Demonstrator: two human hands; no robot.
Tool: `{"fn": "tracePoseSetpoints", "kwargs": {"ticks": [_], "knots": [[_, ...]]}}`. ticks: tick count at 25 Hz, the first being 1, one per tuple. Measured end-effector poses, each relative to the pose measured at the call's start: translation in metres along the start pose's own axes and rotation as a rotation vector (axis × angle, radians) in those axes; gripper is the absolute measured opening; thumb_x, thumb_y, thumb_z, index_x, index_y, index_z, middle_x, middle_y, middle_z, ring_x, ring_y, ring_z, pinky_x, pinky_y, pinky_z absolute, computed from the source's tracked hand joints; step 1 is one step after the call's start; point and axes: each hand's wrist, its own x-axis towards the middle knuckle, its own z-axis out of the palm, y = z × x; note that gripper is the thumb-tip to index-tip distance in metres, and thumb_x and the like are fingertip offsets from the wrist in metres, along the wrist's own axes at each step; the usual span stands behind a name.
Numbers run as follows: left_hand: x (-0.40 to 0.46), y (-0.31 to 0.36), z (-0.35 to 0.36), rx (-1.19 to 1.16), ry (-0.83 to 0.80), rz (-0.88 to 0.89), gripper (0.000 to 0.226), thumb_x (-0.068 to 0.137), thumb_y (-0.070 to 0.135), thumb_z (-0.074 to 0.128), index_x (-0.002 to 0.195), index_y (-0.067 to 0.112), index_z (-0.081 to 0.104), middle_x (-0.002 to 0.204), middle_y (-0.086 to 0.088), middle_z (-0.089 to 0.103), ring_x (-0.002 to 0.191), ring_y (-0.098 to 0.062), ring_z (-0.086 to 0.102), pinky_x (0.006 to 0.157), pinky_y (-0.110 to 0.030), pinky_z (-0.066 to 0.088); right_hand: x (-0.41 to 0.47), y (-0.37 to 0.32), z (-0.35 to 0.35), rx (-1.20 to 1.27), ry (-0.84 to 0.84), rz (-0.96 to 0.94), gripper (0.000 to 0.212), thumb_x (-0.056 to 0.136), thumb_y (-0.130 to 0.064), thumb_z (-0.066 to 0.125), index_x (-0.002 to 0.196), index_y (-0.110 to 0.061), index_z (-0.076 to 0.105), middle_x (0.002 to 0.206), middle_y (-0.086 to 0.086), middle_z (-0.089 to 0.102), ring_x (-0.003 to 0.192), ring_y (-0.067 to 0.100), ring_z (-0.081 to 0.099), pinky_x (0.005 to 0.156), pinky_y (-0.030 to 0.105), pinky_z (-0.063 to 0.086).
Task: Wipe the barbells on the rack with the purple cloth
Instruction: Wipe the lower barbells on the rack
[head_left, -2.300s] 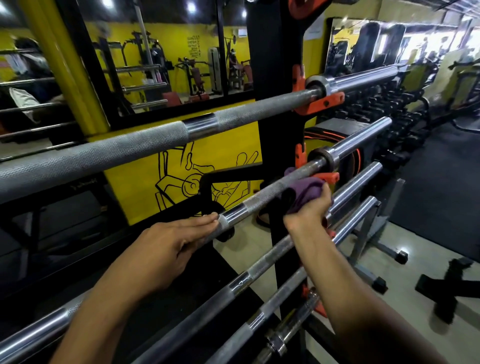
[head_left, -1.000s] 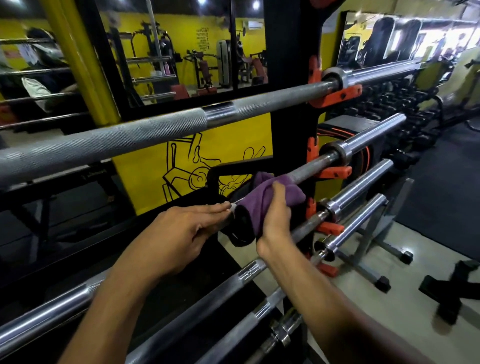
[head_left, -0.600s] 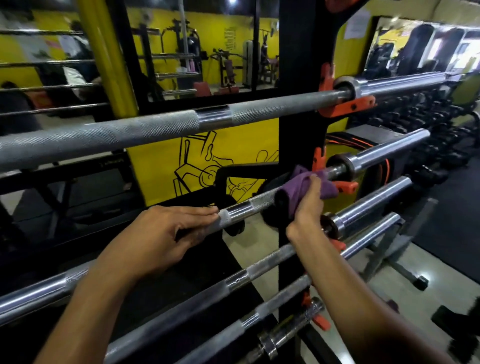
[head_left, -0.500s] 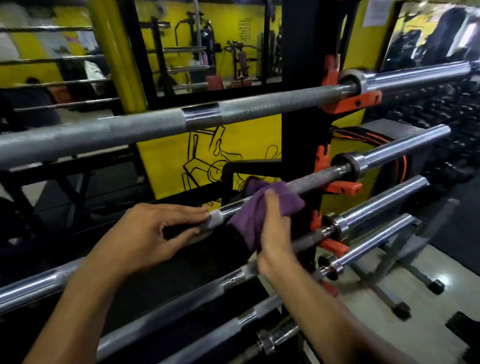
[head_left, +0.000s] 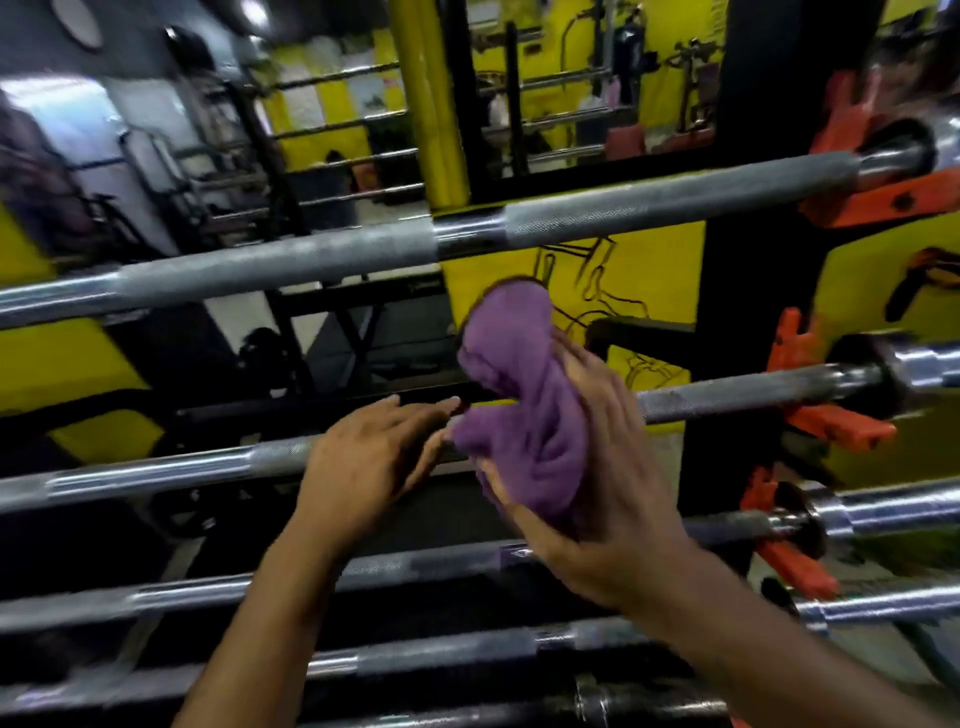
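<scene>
Right now the right hand (head_left: 597, 467) clutches the purple cloth (head_left: 519, 410) bunched just in front of the second barbell (head_left: 753, 392), whose length runs crosswise left to right behind it, while the left hand (head_left: 363, 457) rests flat-fingered on that bar just beside the cloth.

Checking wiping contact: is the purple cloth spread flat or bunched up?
Bunched: the purple cloth sits crumpled in the right hand, one end sticking up.

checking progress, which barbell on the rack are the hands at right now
The second barbell from the top: the left hand lies over it and the right hand holds the purple cloth in front of it. The other bars are untouched.
</scene>
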Motion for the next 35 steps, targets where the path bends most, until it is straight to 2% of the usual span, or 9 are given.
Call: {"fn": "tracePoseSetpoints", "kwargs": {"ticks": [2,4,6,8,11,17,22,28,35], "knots": [[-0.009,0.008,0.0,0.032,0.025,0.031,0.046,0.105,0.044,0.031,0.127,0.015,0.06,0.118,-0.01,0.072,0.112,-0.019,0.06,0.108,-0.038,0.037,0.023,0.026,0.006,-0.409,-0.236,-0.18,0.091,0.08,-0.058,0.062,0.154,-0.021,0.023,0.157,0.009,0.037,0.141,0.031,0.04,0.115,0.048,0.032],[-0.024,0.001,-0.004,0.066,-0.042,-0.067,0.052,0.106,0.044,0.027,0.139,0.015,0.055,0.138,-0.007,0.061,0.131,-0.018,0.052,0.12,-0.043,0.025,0.036,0.047,0.014,-0.698,-0.467,-0.223,0.091,0.082,-0.068,0.054,0.154,-0.026,0.019,0.148,0.009,0.045,0.126,0.032,0.048,0.101,0.049,0.041],[-0.05,-0.03,-0.015,0.138,0.019,-0.284,0.054,0.106,0.043,0.026,0.148,0.015,0.046,0.151,-0.003,0.048,0.144,-0.016,0.038,0.124,-0.042,0.011,0.04,0.06,0.021,-0.777,-0.559,-0.275,0.093,0.079,-0.071,0.057,0.152,-0.026,0.022,0.134,0.009,0.051,0.109,0.031,0.054,0.087,0.045,0.047],[-0.075,-0.076,-0.031,0.198,0.115,-0.606,0.062,0.103,0.045,0.022,0.151,0.011,0.041,0.157,-0.008,0.038,0.15,-0.02,0.026,0.123,-0.042,0.002,0.05,0.061,0.02,-0.773,-0.619,-0.28,0.093,0.08,-0.074,0.057,0.151,-0.028,0.02,0.132,0.007,0.05,0.107,0.028,0.057,0.084,0.04,0.051],[-0.095,-0.126,-0.045,0.246,0.127,-0.93,0.065,0.104,0.045,0.016,0.15,0.004,0.037,0.161,-0.016,0.029,0.153,-0.029,0.014,0.122,-0.056,0.004,0.068,0.043,0.029,-0.716,-0.667,-0.295,0.089,0.082,-0.075,0.054,0.148,-0.027,0.02,0.134,0.004,0.053,0.109,0.026,0.062,0.081,0.037,0.054],[-0.092,-0.134,-0.041,0.234,0.101,-0.998,0.054,0.109,0.034,0.021,0.149,0.004,0.04,0.161,-0.014,0.029,0.153,-0.028,0.014,0.122,-0.05,0.004,0.091,-0.018,0.125,-0.572,-0.641,-0.455,0.081,0.084,-0.058,0.062,0.144,-0.01,0.037,0.121,0.012,0.064,0.099,0.032,0.068,0.074,0.039,0.051],[-0.097,-0.132,-0.047,0.229,0.072,-0.96,0.056,0.106,0.033,0.02,0.148,0.001,0.039,0.16,-0.017,0.029,0.152,-0.032,0.017,0.12,-0.051,0.008,0.095,-0.045,0.167,-0.531,-0.592,-0.49,0.081,0.085,-0.05,0.067,0.147,-0.009,0.035,0.125,0.015,0.062,0.103,0.033,0.066,0.079,0.041,0.054],[-0.098,-0.137,-0.038,0.215,0.174,-0.988,0.053,0.11,0.031,0.021,0.154,0.003,0.029,0.165,-0.013,0.018,0.154,-0.026,0.005,0.123,-0.044,-0.001,0.078,0.017,0.082,-0.544,-0.628,-0.34,0.082,0.086,-0.065,0.06,0.148,-0.023,0.027,0.126,0.013,0.058,0.108,0.034,0.063,0.08,0.043,0.053],[-0.092,-0.13,-0.009,0.119,0.523,-1.142,0.062,0.107,0.036,0.017,0.156,-0.002,0.017,0.166,-0.013,0.008,0.154,-0.025,-0.004,0.125,-0.039,-0.004,0.065,0.05,-0.007,-0.758,-0.765,-0.241,0.092,0.084,-0.082,0.04,0.15,-0.035,-0.002,0.139,-0.003,0.046,0.12,0.018,0.055,0.081,0.032,0.05]]}}
